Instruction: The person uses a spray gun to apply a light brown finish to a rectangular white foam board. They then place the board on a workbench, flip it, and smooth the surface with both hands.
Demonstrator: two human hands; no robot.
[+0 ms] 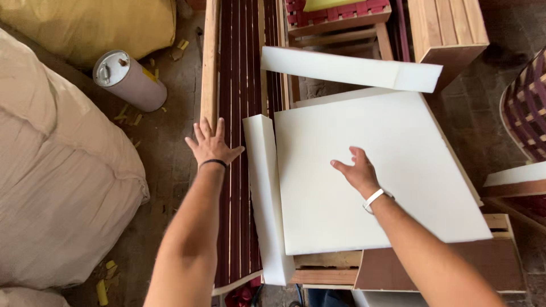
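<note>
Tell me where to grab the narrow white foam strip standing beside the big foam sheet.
Probably best: the narrow foam strip by its upper end, pinching its thickness from the left. It stands on edge against the large foam sheet, so its right face is blocked. The left hand is spread open near that end.

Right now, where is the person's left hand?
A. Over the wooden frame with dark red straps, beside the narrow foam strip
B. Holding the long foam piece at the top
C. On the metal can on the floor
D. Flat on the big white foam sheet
A: the left hand is spread open over the wooden frame with dark red straps, just left of the narrow foam strip; only the right hand is above the big foam sheet.
</note>
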